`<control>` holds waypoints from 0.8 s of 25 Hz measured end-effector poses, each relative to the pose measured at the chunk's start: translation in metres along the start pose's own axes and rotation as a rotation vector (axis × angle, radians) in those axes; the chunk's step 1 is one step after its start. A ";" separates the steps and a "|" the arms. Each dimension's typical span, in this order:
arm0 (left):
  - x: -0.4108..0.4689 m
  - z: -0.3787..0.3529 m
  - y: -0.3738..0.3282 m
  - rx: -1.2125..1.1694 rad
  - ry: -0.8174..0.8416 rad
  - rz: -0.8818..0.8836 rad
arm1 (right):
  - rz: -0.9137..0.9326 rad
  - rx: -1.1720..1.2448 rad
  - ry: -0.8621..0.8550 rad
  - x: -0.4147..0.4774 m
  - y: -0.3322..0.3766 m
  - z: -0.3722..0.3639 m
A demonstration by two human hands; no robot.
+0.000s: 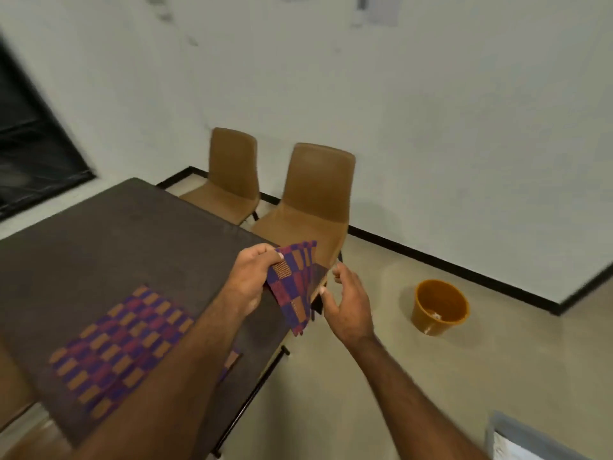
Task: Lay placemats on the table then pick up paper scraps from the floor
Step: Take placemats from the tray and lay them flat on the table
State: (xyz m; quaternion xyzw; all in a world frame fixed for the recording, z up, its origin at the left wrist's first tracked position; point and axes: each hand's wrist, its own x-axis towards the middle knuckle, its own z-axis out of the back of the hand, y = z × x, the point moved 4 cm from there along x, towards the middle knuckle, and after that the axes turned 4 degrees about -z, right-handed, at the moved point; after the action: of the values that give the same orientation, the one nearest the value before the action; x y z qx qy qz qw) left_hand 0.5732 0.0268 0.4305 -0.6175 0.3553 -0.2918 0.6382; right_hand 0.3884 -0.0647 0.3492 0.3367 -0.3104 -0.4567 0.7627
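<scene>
I note a dark brown table point(99, 244) with one checked placemat point(116, 346) lying flat near its front edge. My left hand point(252, 277) grips a fanned bunch of matching placemats point(292, 287) above the table's right corner. My right hand point(348, 303) is beside them with its fingers loosely spread, holding nothing; I cannot tell if it touches them. Two tan chairs point(315, 200) stand at the far side. An orange bucket point(439, 305) sits on the beige floor point(431, 376) near the white wall point(398, 111).
</scene>
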 end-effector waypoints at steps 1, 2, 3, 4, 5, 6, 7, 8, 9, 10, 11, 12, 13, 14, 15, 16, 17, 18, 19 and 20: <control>-0.004 0.023 -0.006 -0.040 -0.066 -0.007 | 0.010 0.046 0.042 0.000 0.016 -0.016; -0.009 0.044 -0.012 -0.067 -0.110 -0.014 | 0.007 0.068 0.074 -0.001 0.028 -0.030; -0.015 0.065 -0.018 -0.087 -0.140 -0.026 | 0.006 0.064 0.108 -0.001 0.041 -0.043; -0.021 0.083 -0.025 -0.095 -0.154 -0.035 | 0.004 0.053 0.142 0.001 0.052 -0.053; -0.028 0.103 -0.033 -0.098 -0.160 -0.041 | 0.013 0.040 0.181 0.005 0.065 -0.063; -0.034 0.125 -0.042 -0.099 -0.161 -0.047 | 0.030 0.032 0.222 0.011 0.082 -0.074; -0.039 0.142 -0.050 -0.099 -0.142 -0.047 | 0.036 0.033 0.265 0.017 0.097 -0.083; -0.042 0.163 -0.059 -0.103 -0.126 -0.050 | 0.019 0.067 0.326 0.024 0.116 -0.095; -0.044 0.180 -0.067 -0.111 -0.105 -0.051 | -0.039 0.145 0.415 0.028 0.132 -0.106; -0.046 0.197 -0.075 -0.122 -0.093 -0.054 | -0.124 0.256 0.523 0.030 0.148 -0.118; -0.048 0.216 -0.082 -0.136 -0.092 -0.060 | -0.204 0.361 0.626 0.029 0.164 -0.134; -0.048 0.232 -0.087 -0.148 -0.095 -0.065 | -0.258 0.439 0.689 0.027 0.178 -0.148; -0.049 0.247 -0.089 -0.157 -0.102 -0.064 | -0.282 0.467 0.712 0.025 0.187 -0.158; -0.049 0.261 -0.089 -0.158 -0.115 -0.058 | -0.287 0.466 0.705 0.023 0.194 -0.166; -0.050 0.277 -0.088 -0.151 -0.134 -0.050 | -0.283 0.450 0.675 0.022 0.201 -0.174; -0.049 0.292 -0.084 -0.136 -0.159 -0.042 | -0.283 0.427 0.630 0.021 0.205 -0.181; -0.049 0.305 -0.080 -0.118 -0.192 -0.034 | -0.284 0.400 0.583 0.023 0.207 -0.185; -0.049 0.316 -0.075 -0.107 -0.233 -0.026 | -0.281 0.371 0.540 0.025 0.209 -0.189; -0.048 0.324 -0.068 -0.108 -0.277 -0.023 | -0.273 0.339 0.497 0.027 0.211 -0.191; -0.048 0.330 -0.059 -0.120 -0.322 -0.021 | -0.262 0.307 0.456 0.029 0.213 -0.193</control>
State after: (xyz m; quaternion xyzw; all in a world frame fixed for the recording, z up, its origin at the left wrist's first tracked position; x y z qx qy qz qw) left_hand 0.8178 0.2536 0.4891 -0.6970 0.2590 -0.1739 0.6457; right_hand 0.6543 0.0291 0.4113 0.5789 -0.1504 -0.4118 0.6875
